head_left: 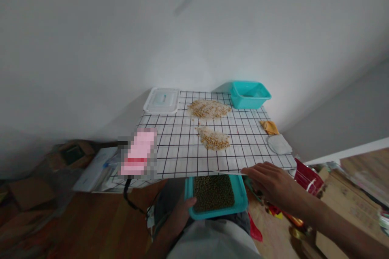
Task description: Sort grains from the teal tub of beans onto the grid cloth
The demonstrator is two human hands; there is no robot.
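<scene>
My left hand (182, 211) grips the left side of a teal plastic tub (241, 198), its thumb over the rim. The tub sits on my lap, just below the table's front edge, and holds many small dark green beans (214, 194). My right hand (264, 176) is palm down at the front edge of the table, fingers stretched toward the left, with nothing visible in it. Two piles lie on the white, black-gridded tabletop (176, 156): a front pile of yellowish beans and whitish grains (214, 139), and a wider similar pile (209, 109) behind it.
Another teal tub (249, 97) stands at the back right, and a clear lid (162, 101) lies at the back left. A pink blurred-out object (139, 151) is at the left. A yellow cloth (269, 127) and a whitish pad (279, 144) lie at the right edge. Cardboard (349, 202) lies below right.
</scene>
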